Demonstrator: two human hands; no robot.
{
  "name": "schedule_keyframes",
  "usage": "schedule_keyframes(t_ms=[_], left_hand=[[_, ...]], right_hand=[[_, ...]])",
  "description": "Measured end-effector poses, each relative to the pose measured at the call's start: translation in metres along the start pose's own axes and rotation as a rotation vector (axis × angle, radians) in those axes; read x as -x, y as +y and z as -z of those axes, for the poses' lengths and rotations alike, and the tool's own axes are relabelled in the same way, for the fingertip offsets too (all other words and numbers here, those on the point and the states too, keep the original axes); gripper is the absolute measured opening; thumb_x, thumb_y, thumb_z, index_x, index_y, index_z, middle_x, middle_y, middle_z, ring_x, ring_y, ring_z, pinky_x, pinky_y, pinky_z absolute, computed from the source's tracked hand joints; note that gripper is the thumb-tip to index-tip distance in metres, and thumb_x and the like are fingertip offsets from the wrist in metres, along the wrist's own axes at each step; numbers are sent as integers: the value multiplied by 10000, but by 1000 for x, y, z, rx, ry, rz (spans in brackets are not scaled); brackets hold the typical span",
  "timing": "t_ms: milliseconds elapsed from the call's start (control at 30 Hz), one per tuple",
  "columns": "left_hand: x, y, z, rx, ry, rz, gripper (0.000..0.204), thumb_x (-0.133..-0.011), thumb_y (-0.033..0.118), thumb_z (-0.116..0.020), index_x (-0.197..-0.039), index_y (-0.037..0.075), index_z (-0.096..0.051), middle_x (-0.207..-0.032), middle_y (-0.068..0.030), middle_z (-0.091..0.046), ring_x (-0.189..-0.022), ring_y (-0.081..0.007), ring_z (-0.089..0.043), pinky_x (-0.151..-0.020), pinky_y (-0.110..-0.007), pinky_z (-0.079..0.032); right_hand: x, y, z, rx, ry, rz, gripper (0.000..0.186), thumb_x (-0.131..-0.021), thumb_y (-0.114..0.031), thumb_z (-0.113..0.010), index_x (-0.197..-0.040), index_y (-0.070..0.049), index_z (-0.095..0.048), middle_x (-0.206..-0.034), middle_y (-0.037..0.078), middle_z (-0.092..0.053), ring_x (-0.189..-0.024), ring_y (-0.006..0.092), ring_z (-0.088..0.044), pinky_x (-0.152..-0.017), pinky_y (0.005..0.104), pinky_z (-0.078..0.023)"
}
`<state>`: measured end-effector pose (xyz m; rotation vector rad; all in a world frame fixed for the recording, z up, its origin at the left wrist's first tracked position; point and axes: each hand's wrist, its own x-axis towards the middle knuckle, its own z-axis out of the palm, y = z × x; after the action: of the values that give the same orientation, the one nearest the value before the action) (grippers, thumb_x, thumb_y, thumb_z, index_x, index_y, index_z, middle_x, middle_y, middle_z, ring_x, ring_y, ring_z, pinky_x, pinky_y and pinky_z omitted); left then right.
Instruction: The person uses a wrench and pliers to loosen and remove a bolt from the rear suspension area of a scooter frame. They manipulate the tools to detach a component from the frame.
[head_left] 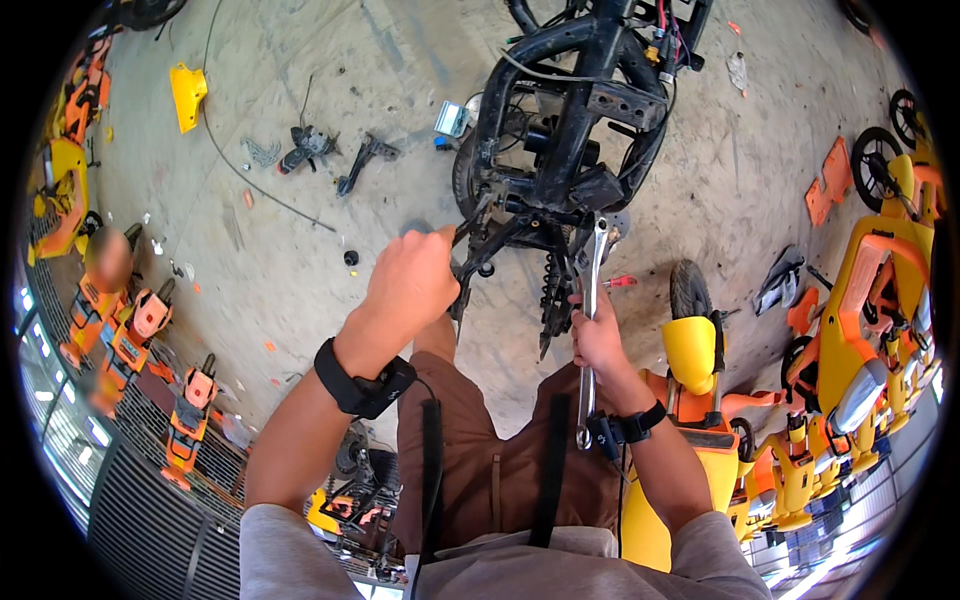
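The black motorbike frame [575,130], stripped of its panels, stands in front of me with its near end between my hands. My right hand [598,338] is closed around a long chrome wrench [592,300]. The wrench is upright in view, its upper ring end beside the right side of the frame. My left hand [415,275] is closed in a fist at the frame's left side, next to a dark bar; what its fingers hold is hidden. A black coil shock absorber [549,290] hangs from the frame between my hands.
A red screwdriver [621,281] lies right of the wrench. Power tools [308,148], a yellow panel [187,97] and a cable lie on the concrete floor. Yellow scooters [860,290] line the right side, one [690,350] close by my right arm. Orange machines [190,420] stand left.
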<state>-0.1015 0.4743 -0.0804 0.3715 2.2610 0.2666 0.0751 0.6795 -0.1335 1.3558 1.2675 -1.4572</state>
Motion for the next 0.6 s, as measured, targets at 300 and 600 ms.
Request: schedule_keyframes(t_ms=[300, 600], left_hand=[[-39, 18, 14, 33, -135, -5, 145, -763, 17, -589, -878, -64, -621, -763, -305, -586, -803, -470, -576, -697, -495, -467], [-46, 47, 10, -41, -230, -28, 130, -724, -6, -582, -801, -111, -581, -784, -319, -600, -813, -476, -591, -715, -504, -484]], right_hand=[[-14, 18, 9, 19, -12, 17, 222, -923, -97, -474, -1138, -75, -529, -654, 31, -492, -436, 142, -468, -360, 307, -382], [-20, 27, 8, 83, 16, 95, 240, -905, -86, -485, -1140, -50, -520, -739, 132, -592, -608, 218, -600, -550, 370, -477]])
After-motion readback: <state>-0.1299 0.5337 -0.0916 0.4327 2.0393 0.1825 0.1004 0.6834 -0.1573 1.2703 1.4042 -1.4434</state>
